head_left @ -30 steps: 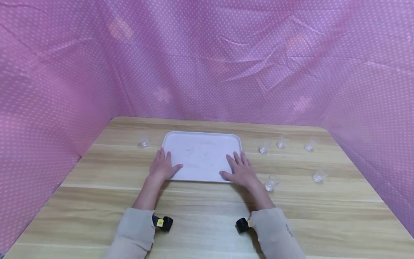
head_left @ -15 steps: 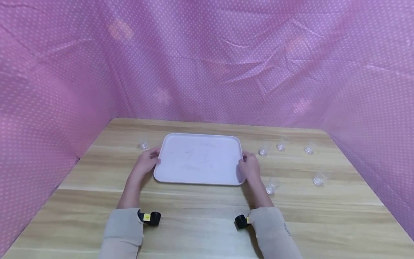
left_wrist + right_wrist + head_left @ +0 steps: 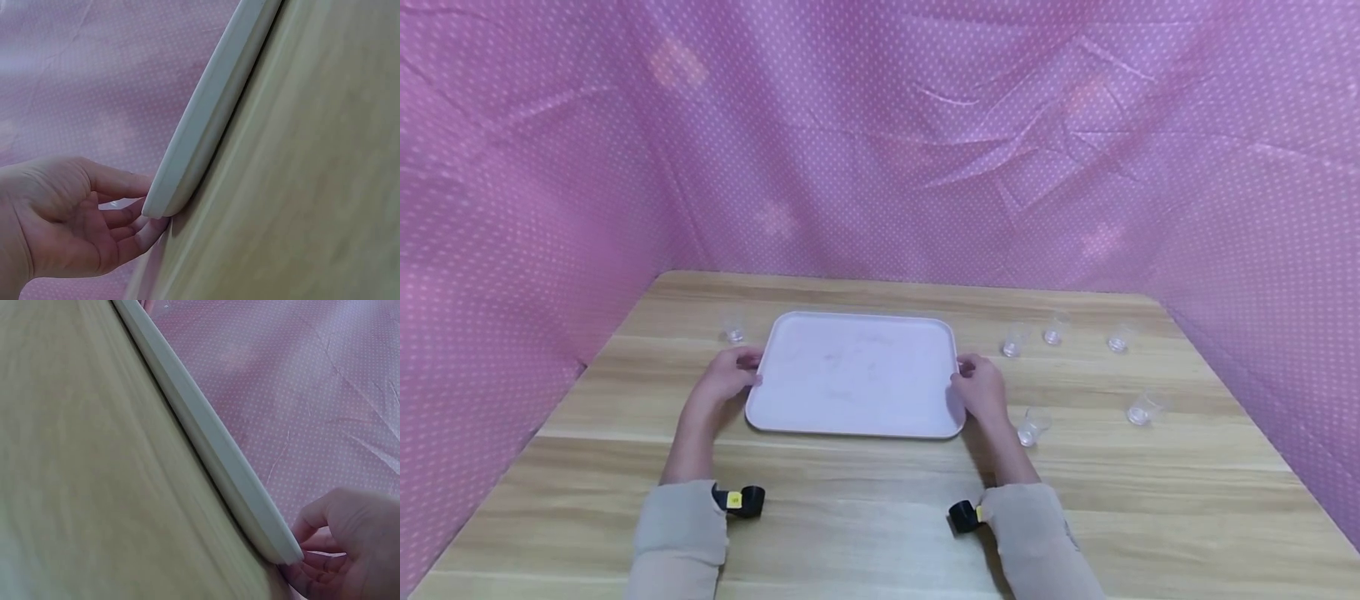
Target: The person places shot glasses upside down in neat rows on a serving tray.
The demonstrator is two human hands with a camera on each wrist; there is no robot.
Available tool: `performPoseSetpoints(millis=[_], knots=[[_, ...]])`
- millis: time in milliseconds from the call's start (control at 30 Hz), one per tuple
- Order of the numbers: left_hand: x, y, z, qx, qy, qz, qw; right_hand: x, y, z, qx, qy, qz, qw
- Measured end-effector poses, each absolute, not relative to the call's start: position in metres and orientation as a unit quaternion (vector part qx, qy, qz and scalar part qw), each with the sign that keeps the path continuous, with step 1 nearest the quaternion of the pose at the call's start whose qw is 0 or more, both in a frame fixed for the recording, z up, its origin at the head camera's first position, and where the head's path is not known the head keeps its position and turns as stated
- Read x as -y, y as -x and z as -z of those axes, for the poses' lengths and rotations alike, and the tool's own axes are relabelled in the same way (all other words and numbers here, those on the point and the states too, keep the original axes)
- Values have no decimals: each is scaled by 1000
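Observation:
A white rectangular tray [image 3: 853, 375] with rounded corners lies on or just over the wooden table, bare apart from faint marks. My left hand [image 3: 727, 377] holds its left edge, thumb on the rim and fingers curled beneath, as the left wrist view shows with the hand [image 3: 81, 215] at the tray's side [image 3: 200, 119]. At the opposite edge my right hand [image 3: 981, 390] grips the rim the same way; in the right wrist view the fingers of this hand [image 3: 350, 544] reach under the tray [image 3: 219, 450]. How far the fingertips go underneath is hidden.
Small clear cups stand around the tray: one cup [image 3: 734, 333] at the back left, several at the right, including a near cup [image 3: 1028, 429] close beside my right forearm and a far-right cup [image 3: 1141, 411]. Pink dotted cloth [image 3: 880, 150] encloses the wooden table [image 3: 850, 517].
Both hands lay spread on the tray a second ago; now they grip its side edges. The tray has moved slightly toward me and left, the left hand moving outward with it.

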State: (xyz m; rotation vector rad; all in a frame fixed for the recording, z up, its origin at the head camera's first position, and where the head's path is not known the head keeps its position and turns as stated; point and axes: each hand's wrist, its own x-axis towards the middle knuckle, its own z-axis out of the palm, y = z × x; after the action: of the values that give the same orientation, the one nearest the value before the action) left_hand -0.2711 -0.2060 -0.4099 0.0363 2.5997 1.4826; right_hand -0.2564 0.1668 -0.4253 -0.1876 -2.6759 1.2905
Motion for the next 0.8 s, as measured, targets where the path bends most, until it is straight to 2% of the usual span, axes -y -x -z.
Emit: performPoseSetpoints(millis=[167,267,633,700,800], knots=[[210,268,408,-858,-11,-504,94,-173,259,432,882,62,-459,92],[216,268,409,-847,-5,-526,80,-175,261,435,877,63,-467,93],[240,284,432,-792,82,-589,-139,-179,261,440,864,78,-490,80],[244,289,436,-790,83,-586,-162,-178,260,438,861,80,-497,76],[251,294,439,-795,76,-579,-164,-177,259,437,854,81,-509,72]])
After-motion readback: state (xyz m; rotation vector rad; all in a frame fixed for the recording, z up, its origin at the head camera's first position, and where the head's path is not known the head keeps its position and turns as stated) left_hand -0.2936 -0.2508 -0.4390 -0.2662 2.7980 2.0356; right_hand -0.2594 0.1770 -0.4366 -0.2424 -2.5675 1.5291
